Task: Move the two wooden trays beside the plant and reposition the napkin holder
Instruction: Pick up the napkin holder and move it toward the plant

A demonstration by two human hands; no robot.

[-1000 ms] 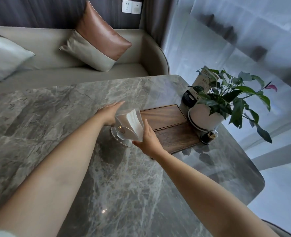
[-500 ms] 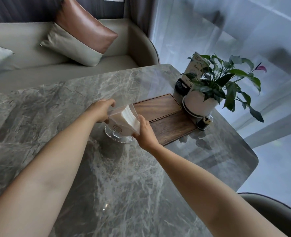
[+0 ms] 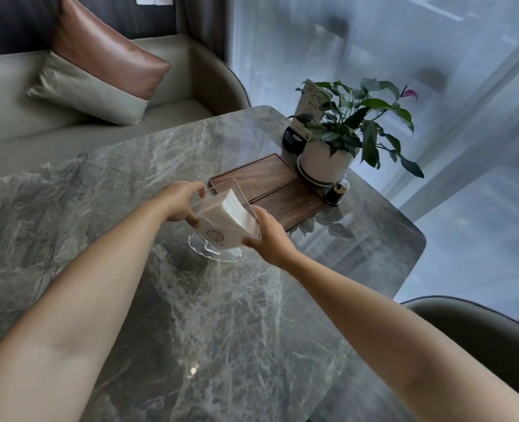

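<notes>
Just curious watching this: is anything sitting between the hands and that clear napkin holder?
Nothing visible. The left hand and right hand already grip the napkin holder from either side, above the marble table, just short of the wooden trays.

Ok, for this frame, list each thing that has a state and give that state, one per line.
napkin holder: tilted, full of napkins, gripped on both sides
left hand: closed on the holder's far side
right hand: closed on the holder's near side
two wooden trays: flat, side by side, beside the plant
plant: upright in its white pot
toothpick jar: upright
</notes>
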